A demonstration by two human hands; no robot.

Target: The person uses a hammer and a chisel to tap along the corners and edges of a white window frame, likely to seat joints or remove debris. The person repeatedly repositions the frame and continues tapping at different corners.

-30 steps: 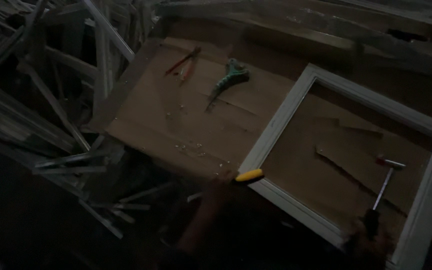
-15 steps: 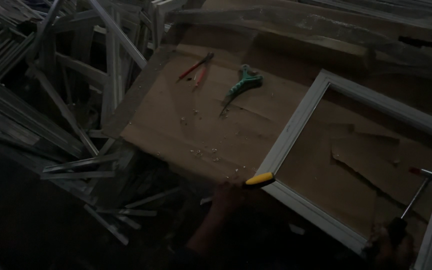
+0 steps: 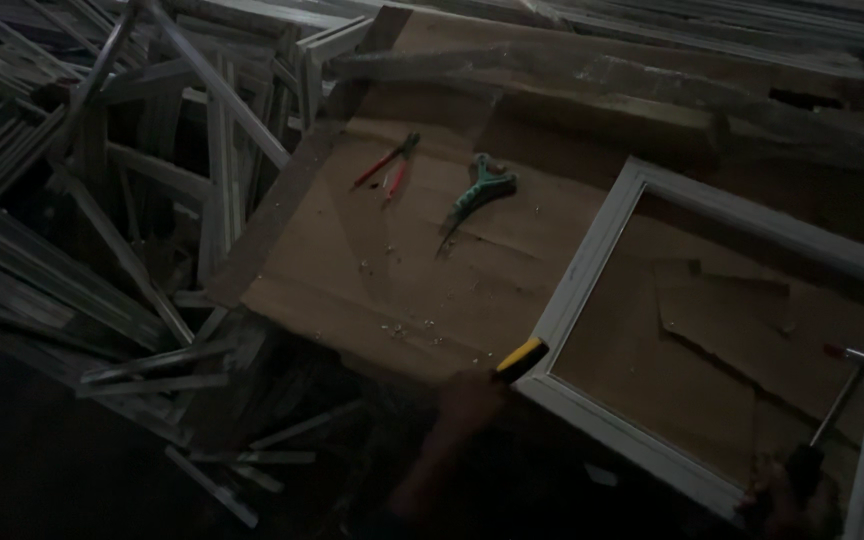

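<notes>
A white rectangular frame lies on a brown work board. My left hand sits at the frame's near-left corner, closed around a tool with a yellow tip that touches that corner. At the lower right, my right hand grips the dark handle of a small hammer whose metal head hangs over the inside of the frame near its right rail. Both hands are dim and partly hidden in shadow.
Red-handled pliers and a green-handled tool lie on the board beyond the frame. Small chips are scattered on the board. Heaps of grey wooden strips and frames pile up on the left and along the back.
The view has shifted, so the frame, board and tools sit further right and lower. Both hands keep their tools; the hammer stays over the frame's right side.
</notes>
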